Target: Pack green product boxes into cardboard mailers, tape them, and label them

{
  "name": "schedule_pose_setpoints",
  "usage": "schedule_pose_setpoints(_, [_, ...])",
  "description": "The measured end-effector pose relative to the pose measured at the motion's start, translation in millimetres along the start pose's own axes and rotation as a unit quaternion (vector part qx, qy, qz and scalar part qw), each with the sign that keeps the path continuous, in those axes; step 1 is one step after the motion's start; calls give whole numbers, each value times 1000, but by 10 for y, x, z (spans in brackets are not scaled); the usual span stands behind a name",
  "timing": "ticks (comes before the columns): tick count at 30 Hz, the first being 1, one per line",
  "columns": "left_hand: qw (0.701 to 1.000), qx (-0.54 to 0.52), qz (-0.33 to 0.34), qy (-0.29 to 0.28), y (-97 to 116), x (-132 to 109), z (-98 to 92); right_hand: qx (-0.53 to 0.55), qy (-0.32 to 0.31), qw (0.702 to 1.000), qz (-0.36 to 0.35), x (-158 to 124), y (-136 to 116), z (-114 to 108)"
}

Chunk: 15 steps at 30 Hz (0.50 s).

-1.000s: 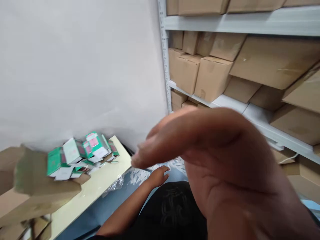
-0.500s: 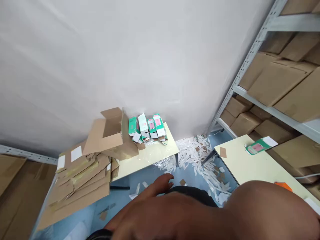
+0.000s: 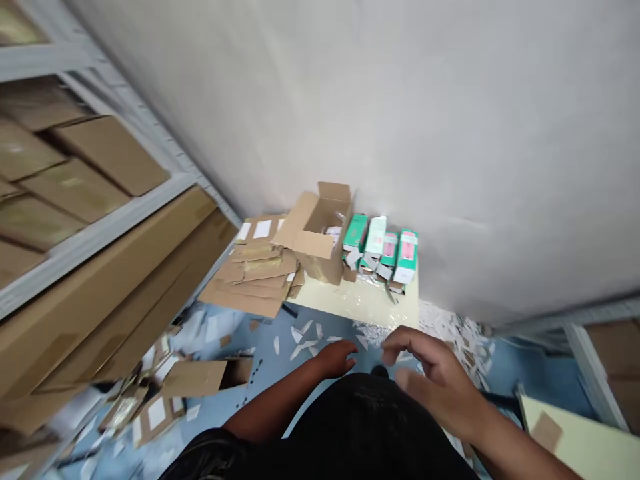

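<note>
Near the lower middle, my left hand [image 3: 337, 359] hangs in front of my body, its fingers loosely bent and apart, holding nothing. My right hand [image 3: 430, 373] is just to its right, thumb and fingers spread with a gap between them and nothing inside. Beyond both hands stands a cream table [image 3: 333, 297]. On it are an open cardboard box [image 3: 320, 263] with something pale inside, and a row of green and white small boxes [image 3: 356, 232] with torn flaps. Flattened cardboard [image 3: 255, 293] is stacked left of the open box. Neither hand touches any of these.
Shelves with cardboard boxes [image 3: 75, 190] rise at the left. White paper scraps [image 3: 450, 327] and an opened carton [image 3: 195, 379] lie on the blue floor. A second cream table [image 3: 590, 437] is at the lower right, near another shelf frame [image 3: 595, 373].
The view has swung left, bringing the left shelves in and moving the table toward the middle. My right arm, earlier stretched across the bottom, is now drawn back with its hand beside my left.
</note>
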<state>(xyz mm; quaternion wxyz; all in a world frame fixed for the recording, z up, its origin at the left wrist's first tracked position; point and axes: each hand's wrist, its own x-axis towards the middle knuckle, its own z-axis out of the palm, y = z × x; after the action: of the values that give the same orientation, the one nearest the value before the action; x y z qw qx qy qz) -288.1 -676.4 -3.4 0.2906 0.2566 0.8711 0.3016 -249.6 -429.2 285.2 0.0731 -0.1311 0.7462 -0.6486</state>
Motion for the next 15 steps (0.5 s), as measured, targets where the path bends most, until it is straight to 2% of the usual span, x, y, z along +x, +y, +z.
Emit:
schedule_pose_setpoints(3, [999,9,-20,38,5,-15,-184,-8,40,986,161,127,915,-96])
schedule_pose_setpoints(5, [996,3,-44,77,21,-58,-287,-6,54,972,227,176,1535,-117])
schedule_pose_setpoints(7, [992,-8,-65,112,30,-134,-366,-10,28,962,270,245,1987,-119])
schedule_pose_setpoints(9, [986,-22,-87,144,8,-238,-432,-42,-14,956,290,337,2262,-86])
schedule_pose_setpoints(11, [978,-36,-113,172,-67,-362,-505,-78,-48,953,290,450,2423,-11])
schedule_pose_setpoints(15, [957,-54,-161,234,-419,-623,-751,-119,-89,944,295,746,2639,240])
